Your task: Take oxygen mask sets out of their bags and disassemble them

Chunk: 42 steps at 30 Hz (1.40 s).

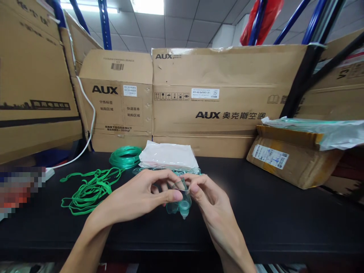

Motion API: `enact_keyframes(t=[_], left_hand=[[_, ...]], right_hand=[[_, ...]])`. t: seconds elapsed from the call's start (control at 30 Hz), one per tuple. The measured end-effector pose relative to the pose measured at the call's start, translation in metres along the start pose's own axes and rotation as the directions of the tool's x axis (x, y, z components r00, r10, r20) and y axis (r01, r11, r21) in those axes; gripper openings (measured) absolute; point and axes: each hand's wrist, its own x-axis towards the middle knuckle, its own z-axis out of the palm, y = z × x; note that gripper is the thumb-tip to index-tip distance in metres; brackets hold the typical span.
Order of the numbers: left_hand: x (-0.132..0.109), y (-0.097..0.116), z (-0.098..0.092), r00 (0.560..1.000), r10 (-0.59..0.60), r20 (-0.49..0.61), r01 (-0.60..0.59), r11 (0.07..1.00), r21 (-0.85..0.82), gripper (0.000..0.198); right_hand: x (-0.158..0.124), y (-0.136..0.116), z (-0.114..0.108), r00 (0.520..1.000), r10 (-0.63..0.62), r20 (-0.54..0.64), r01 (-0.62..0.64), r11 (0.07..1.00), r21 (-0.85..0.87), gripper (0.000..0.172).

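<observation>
In the head view a small clear green plastic mask (185, 196) is held between my two hands above the black table. A round, nozzle-tipped part hangs at its lower end. My left hand (155, 191) grips it from the left, thumb in front and fingers curled behind. At the right edge, the thumb and index finger of my right hand (209, 197) pinch its thin rim. My fingers hide much of its shape. Just behind my hands lie more clear green plastic pieces (137, 171), mostly covered, and a stack of white packets (169, 154).
Left of my hands are tangled green elastic straps (92, 189) and a coil of green tubing (125, 156). A white cable (92, 110) runs down to a power strip (49, 173). Large cardboard boxes (227, 76) wall the back; an open carton (292, 159) stands right on the black table (273, 220).
</observation>
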Motion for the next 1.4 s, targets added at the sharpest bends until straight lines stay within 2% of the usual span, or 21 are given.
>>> enact_keyframes(t=[0.13, 0.33, 0.47, 0.57, 0.8, 1.0, 1.4], left_hand=[[0.003, -0.002, 0.001, 1.0, 0.022, -0.016, -0.021, 0.999, 0.036, 0.019], [0.005, -0.004, 0.0, 0.998, 0.049, -0.033, -0.048, 0.999, 0.008, 0.016], [0.004, -0.008, -0.004, 0.998, 0.054, -0.03, -0.055, 0.998, -0.023, 0.02], [0.002, -0.011, -0.006, 0.997, 0.066, -0.036, -0.067, 0.997, -0.03, 0.022], [0.004, -0.007, -0.004, 0.995, 0.029, -0.1, -0.028, 1.0, 0.005, 0.031], [0.006, -0.01, -0.006, 0.992, 0.053, -0.112, -0.053, 0.999, 0.0, 0.027], [0.006, -0.013, -0.009, 0.99, 0.068, -0.126, -0.068, 0.998, 0.0, 0.017]], right_hand=[[0.0, -0.001, -0.001, 1.0, -0.023, 0.019, 0.025, 0.997, -0.077, 0.022], [-0.001, 0.001, 0.002, 1.0, -0.001, 0.02, 0.003, 0.998, -0.065, 0.025], [-0.002, 0.002, 0.002, 0.994, 0.071, 0.083, -0.075, 0.996, 0.051, 0.018], [-0.002, -0.001, 0.0, 0.981, 0.16, 0.11, -0.164, 0.986, 0.03, 0.029], [0.001, -0.003, 0.0, 0.987, 0.153, 0.052, -0.154, 0.988, 0.001, 0.036], [0.001, 0.002, 0.0, 0.979, 0.202, -0.032, -0.202, 0.979, 0.002, 0.041], [0.005, 0.007, 0.01, 0.988, 0.154, -0.03, -0.153, 0.987, 0.045, 0.035]])
